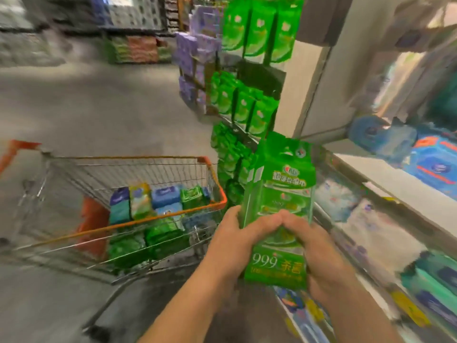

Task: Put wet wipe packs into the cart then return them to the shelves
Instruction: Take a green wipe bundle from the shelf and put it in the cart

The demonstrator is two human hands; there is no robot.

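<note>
Open floor (99, 102) across upper left of frame, free room for me there. Cart (212, 169) blocks lower left, already w/ packs inside. Green hanging packs (247, 107) at center and shelves (395, 184) along right edge crowd my way.

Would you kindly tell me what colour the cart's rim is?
Orange, on the cart's rim, seen in the head view.

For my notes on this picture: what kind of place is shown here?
Most likely a supermarket aisle. A wire shopping cart holds wet wipe packs, green packs hang on a display rack, and stocked shelves stand at the right.
</note>
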